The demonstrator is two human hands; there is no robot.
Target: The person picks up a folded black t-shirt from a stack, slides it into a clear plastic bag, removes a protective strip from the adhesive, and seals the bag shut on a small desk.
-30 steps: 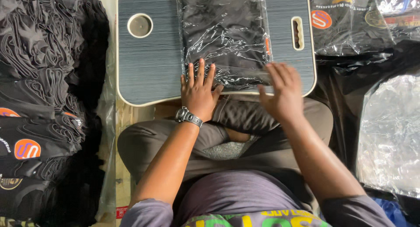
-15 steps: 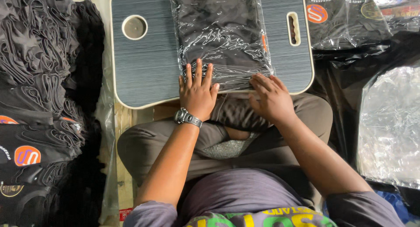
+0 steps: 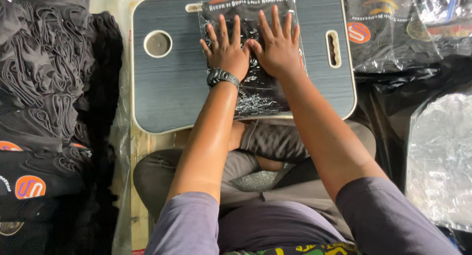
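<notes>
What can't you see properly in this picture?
- Head view: the middle of the bagged black garment is covered by the left hand and right hand, both pressed flat on it.
- The near edge of the lap tray is partly hidden behind the forearms.
- The stack of black garments is cut off by the left edge.
- The clear plastic bags are cut off by the right edge; glare hides their contents.
</notes>
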